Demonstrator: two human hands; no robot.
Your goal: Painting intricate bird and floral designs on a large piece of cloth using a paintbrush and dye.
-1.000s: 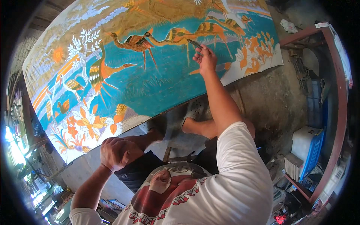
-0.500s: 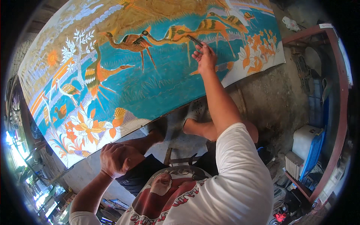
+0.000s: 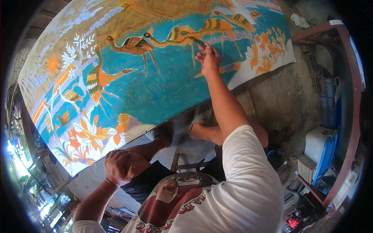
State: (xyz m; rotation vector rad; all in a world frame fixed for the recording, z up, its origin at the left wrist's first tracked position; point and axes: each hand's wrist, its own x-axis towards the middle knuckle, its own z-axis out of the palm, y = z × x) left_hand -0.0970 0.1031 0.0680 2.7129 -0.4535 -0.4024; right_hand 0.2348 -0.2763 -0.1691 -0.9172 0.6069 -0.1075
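Note:
A large painted panel [image 3: 155, 97] is tilted before me, covered with long-necked birds, teal water and orange-and-white flowers. In my right hand [image 3: 211, 60] is a thin dark paintbrush [image 3: 198, 41], pinched between thumb and fingers. Its tip meets the panel, or nearly so, at the neck of an orange, dark-patterned bird [image 3: 217, 28] in the upper middle; actual contact is too small to make out. My remaining right fingers are loosely curled. My left hand [image 3: 118, 167] lies over my bent left knee [image 3: 139, 163], fingers draped over it and holding no tool.
The panel's lower edge runs just above my legs and feet. To the right, a reddish-brown frame [image 3: 354, 97] stands near the wall, with a white-and-blue container [image 3: 320, 145] inside its outline. Cluttered items line the left side. A white crumpled thing [image 3: 300, 21] hangs beyond the panel's upper right corner.
My right hand and the paintbrush have shifted slightly left and down along the bird's neck. My left hand stays on the knee.

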